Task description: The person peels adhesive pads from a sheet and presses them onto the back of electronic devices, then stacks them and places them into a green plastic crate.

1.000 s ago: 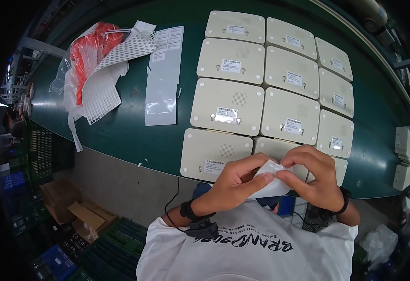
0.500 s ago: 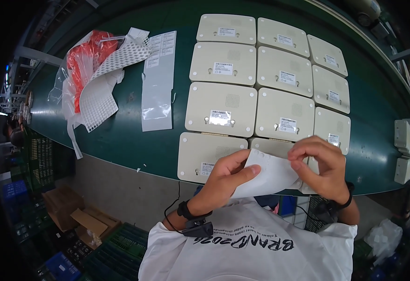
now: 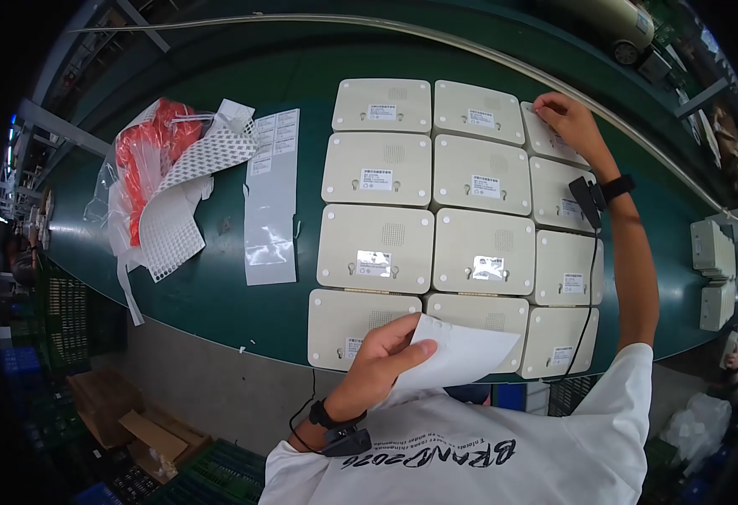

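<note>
Rows of cream plastic housings (image 3: 375,236) lie on the green table, each with a white label and round white pads near its corners. My left hand (image 3: 383,358) grips a white sheet (image 3: 470,349), thumb on top, over the nearest row. At the far right, my right hand (image 3: 567,120) reaches to the far housing of the right column (image 3: 540,133). Its thumb and forefinger are pinched at that housing's upper left corner. Whatever they hold there is too small to make out.
Left of the housings lies a grey-white label sheet (image 3: 271,210). Beside it are a perforated white sheet (image 3: 171,227) and clear plastic with red material (image 3: 151,151). More cream housings stand stacked (image 3: 714,252) at the right end. Cardboard boxes (image 3: 108,400) and crates sit below left.
My right hand has left the white sheet and stretched away to the far right housing. My left hand still holds the sheet. The whole view has shifted, showing more of the table's far side.
</note>
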A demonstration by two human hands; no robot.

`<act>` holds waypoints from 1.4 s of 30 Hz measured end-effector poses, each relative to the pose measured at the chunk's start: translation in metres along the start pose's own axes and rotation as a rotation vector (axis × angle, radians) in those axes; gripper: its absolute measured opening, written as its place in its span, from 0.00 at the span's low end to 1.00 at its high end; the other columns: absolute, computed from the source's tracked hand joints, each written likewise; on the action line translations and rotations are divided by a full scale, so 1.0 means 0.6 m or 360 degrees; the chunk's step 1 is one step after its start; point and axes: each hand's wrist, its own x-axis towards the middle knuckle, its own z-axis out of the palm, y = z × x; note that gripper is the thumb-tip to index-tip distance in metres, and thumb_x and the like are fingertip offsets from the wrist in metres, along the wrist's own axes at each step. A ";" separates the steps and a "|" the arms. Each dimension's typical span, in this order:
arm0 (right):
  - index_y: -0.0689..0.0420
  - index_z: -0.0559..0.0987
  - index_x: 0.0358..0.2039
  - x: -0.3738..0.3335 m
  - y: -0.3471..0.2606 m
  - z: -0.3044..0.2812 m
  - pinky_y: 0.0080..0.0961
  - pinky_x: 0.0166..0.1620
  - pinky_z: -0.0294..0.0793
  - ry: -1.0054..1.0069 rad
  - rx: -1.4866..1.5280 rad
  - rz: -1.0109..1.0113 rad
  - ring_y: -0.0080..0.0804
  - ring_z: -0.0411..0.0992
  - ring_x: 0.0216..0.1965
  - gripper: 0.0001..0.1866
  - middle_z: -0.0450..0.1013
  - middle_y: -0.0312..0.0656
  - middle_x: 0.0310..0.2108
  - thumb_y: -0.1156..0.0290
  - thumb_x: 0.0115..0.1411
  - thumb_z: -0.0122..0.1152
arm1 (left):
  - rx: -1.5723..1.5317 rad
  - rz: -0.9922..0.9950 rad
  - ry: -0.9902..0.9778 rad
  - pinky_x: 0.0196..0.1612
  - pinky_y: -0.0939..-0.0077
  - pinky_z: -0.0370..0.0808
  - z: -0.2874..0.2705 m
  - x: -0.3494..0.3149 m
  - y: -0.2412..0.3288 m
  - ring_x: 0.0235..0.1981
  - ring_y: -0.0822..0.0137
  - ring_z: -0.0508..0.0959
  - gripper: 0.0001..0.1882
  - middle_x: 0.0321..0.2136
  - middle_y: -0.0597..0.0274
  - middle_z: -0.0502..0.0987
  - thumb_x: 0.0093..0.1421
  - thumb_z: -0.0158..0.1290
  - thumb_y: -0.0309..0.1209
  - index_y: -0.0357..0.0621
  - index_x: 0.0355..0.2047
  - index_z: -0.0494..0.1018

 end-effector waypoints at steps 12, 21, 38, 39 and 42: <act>0.54 0.81 0.44 0.028 -0.031 0.000 0.19 0.49 0.71 -0.0215 -0.0208 0.0012 0.25 0.75 0.43 0.09 0.79 0.35 0.41 0.69 0.68 0.56 | 0.0066 -0.0059 -0.0066 0.51 0.77 0.71 -0.001 0.004 0.012 0.45 0.74 0.75 0.13 0.43 0.62 0.78 0.67 0.51 0.25 0.34 0.51 0.72; 0.58 0.81 0.42 0.044 -0.018 0.004 0.22 0.47 0.73 -0.0105 -0.0255 -0.0094 0.25 0.75 0.39 0.08 0.78 0.38 0.37 0.72 0.64 0.59 | 0.0075 -0.0062 -0.0100 0.51 0.78 0.71 -0.006 0.004 0.008 0.45 0.75 0.75 0.14 0.44 0.62 0.78 0.68 0.50 0.25 0.34 0.52 0.72; 0.63 0.81 0.47 -0.106 -0.149 0.029 0.25 0.45 0.74 0.0031 -0.0044 -0.0387 0.36 0.76 0.41 0.12 0.77 0.46 0.43 0.79 0.64 0.55 | -0.0330 -0.0122 0.0041 0.52 0.75 0.74 -0.008 -0.003 0.007 0.49 0.71 0.77 0.16 0.46 0.58 0.79 0.69 0.50 0.27 0.32 0.55 0.71; 0.63 0.81 0.45 -0.154 -0.194 0.032 0.25 0.44 0.75 -0.0132 0.0102 -0.0414 0.37 0.76 0.39 0.11 0.77 0.47 0.42 0.79 0.64 0.56 | -0.0445 -0.0149 0.0063 0.52 0.76 0.74 -0.006 -0.001 0.007 0.48 0.71 0.78 0.17 0.46 0.58 0.79 0.70 0.50 0.28 0.33 0.56 0.70; 0.62 0.83 0.39 -0.298 -0.312 0.055 0.25 0.38 0.75 -0.0578 0.0221 -0.0476 0.35 0.76 0.33 0.08 0.78 0.45 0.35 0.80 0.58 0.63 | -0.0595 -0.0241 0.0022 0.50 0.74 0.76 -0.006 0.001 0.010 0.48 0.69 0.79 0.17 0.46 0.56 0.79 0.70 0.49 0.28 0.32 0.55 0.70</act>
